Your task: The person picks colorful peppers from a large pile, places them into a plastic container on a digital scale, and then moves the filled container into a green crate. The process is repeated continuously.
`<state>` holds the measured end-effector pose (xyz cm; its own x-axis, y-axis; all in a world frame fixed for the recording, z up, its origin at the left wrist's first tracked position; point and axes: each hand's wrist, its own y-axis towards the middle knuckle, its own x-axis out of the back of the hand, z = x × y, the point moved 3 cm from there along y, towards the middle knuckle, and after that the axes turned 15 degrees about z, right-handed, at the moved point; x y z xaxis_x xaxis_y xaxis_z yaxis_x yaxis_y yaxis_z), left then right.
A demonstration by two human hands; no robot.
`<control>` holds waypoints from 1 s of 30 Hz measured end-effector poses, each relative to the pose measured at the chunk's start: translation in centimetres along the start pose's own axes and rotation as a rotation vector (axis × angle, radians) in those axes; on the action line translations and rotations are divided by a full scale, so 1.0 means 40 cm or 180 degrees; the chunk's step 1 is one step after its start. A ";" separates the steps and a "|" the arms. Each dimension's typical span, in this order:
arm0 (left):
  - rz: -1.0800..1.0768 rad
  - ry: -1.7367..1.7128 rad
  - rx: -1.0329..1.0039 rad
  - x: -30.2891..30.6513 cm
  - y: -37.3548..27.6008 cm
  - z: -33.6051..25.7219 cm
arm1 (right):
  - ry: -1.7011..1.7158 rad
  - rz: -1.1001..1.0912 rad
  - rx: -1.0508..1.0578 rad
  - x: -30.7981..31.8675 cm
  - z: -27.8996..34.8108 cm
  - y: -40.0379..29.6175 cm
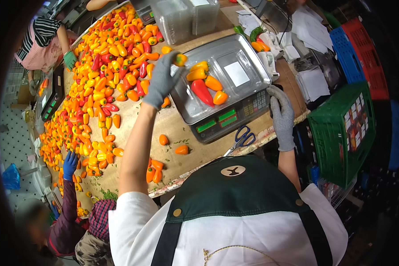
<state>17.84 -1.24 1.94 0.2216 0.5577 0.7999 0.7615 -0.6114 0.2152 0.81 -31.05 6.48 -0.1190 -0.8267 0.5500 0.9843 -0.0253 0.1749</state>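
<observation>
My left hand (pixel 164 78), in a grey knitted glove, holds a small yellow pepper (pixel 180 60) with a green stem over the left edge of a digital scale's metal pan (pixel 189 109). On the pan lies an open clear plastic tray (pixel 219 61) with a white label (pixel 236 73). Several orange and yellow mini peppers (pixel 213 83) and one red pepper (pixel 202 92) rest in its left part. My right hand (pixel 282 116), gloved the same way, is at the scale's right front corner, its fingers near a dark object that is partly hidden.
A large heap of mini peppers (pixel 99 83) covers the table's left side. Blue-handled scissors (pixel 242 139) lie before the scale; stacked clear trays (pixel 173 23) stand behind it. A green crate (pixel 332 133) is at right. Co-workers' gloved hands (pixel 69 60) (pixel 70 165) reach the heap.
</observation>
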 end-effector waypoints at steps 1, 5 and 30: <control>-0.0119 -0.0224 -0.0268 -0.007 -0.009 -0.063 | 0.0010 -0.0012 -0.0050 0.007 -0.010 -0.012; 0.0824 0.0976 -0.0755 -0.113 -0.071 -0.182 | 0.0073 0.0011 0.0026 0.002 0.018 -0.002; 0.0121 0.0395 -0.0232 -0.068 -0.051 -0.044 | -0.1088 0.1298 0.1033 -0.339 0.022 0.150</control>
<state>14.61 -2.50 0.32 0.1689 0.4624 0.8704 0.7068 -0.6723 0.2200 8.22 -19.49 0.80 0.1702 -0.5058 0.8457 0.8758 0.4710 0.1055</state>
